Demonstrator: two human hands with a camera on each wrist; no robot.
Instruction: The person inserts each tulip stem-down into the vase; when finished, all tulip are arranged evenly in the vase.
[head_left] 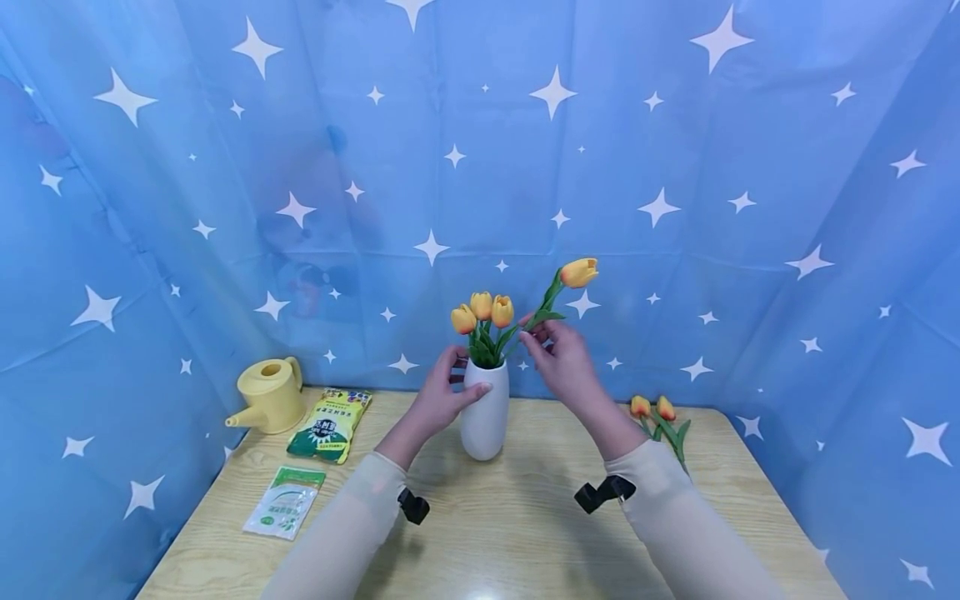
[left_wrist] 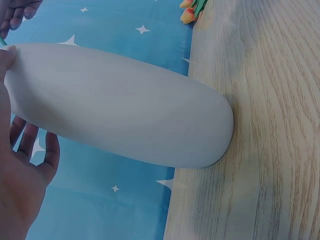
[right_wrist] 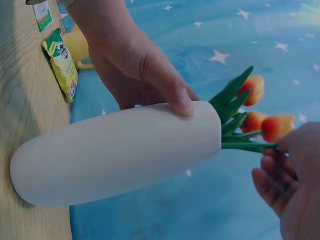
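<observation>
A white vase (head_left: 484, 417) stands upright on the table with several yellow-orange tulips (head_left: 482, 305) in its mouth. My left hand (head_left: 442, 392) grips it just below the rim, thumb on the near side and fingers around the far left side. In the right wrist view, the left thumb presses on the vase wall (right_wrist: 120, 150). My right hand (head_left: 558, 358) pinches one more tulip (head_left: 579, 273) by its green stem, above and right of the vase. The bloom leans to the upper right, while the stem's lower end (right_wrist: 247, 145) meets the vase mouth.
Two tulips (head_left: 665, 408) lie on the table's right side, behind the right forearm. To the left are a yellow watering can (head_left: 272, 398), a green and yellow packet (head_left: 330, 425) and a white-green sachet (head_left: 285, 502). A blue starred curtain (head_left: 480, 183) hangs behind the table.
</observation>
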